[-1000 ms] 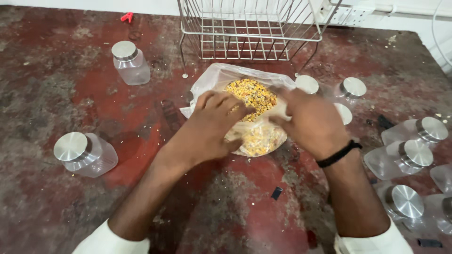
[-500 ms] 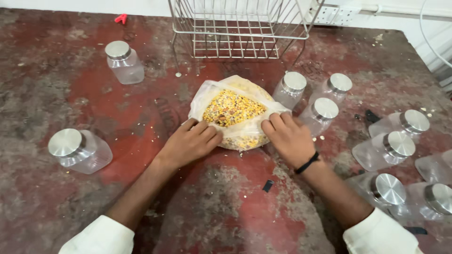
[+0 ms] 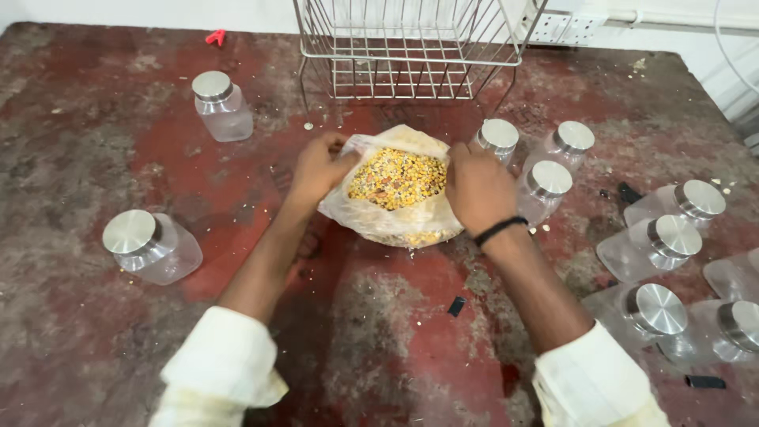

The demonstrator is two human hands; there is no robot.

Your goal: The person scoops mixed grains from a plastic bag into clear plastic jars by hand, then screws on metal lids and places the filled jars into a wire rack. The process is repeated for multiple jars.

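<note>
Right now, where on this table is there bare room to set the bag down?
Bare tabletop lies between the two left jars, left of the left hand, and near the front edge between both forearms. The right side is crowded: lidded jars cluster beside the right hand. The wire basket fills the back.

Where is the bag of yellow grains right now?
In the head view, the bag of yellow grains sits mid-table, held open between the left hand and right hand, just before the wire basket.
</note>
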